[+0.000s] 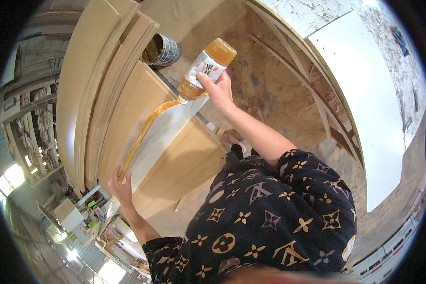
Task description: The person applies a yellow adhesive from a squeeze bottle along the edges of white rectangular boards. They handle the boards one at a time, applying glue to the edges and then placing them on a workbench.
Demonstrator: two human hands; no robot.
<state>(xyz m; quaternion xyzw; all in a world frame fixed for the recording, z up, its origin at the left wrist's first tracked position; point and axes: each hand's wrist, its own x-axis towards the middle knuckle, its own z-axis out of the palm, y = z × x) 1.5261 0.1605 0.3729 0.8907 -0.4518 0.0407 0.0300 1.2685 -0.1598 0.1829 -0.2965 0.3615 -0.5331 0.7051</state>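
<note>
My right hand (pixel 217 87) is wrapped around a clear plastic bottle (pixel 219 51) of amber liquid with a white label. The bottle is tipped neck-down, its mouth at the top edge of a white-faced board (pixel 163 128). A glossy yellow-amber strip (pixel 146 128) of what looks like glue runs along that edge, from the bottle's mouth down toward my left hand. At the edge's lower left end, my left hand (pixel 121 186) has its thumb and fingers on either side of the board, gripping it. The board's lower part is hidden by a tan panel.
Tall tan panels (pixel 92 61) lean in a stack at the left. A dark, stained bucket (pixel 168 51) stands behind the boards. To the right is a workbench with a large white sheet (pixel 364 94) on top. Sawdust covers the floor (pixel 265 61) around my feet.
</note>
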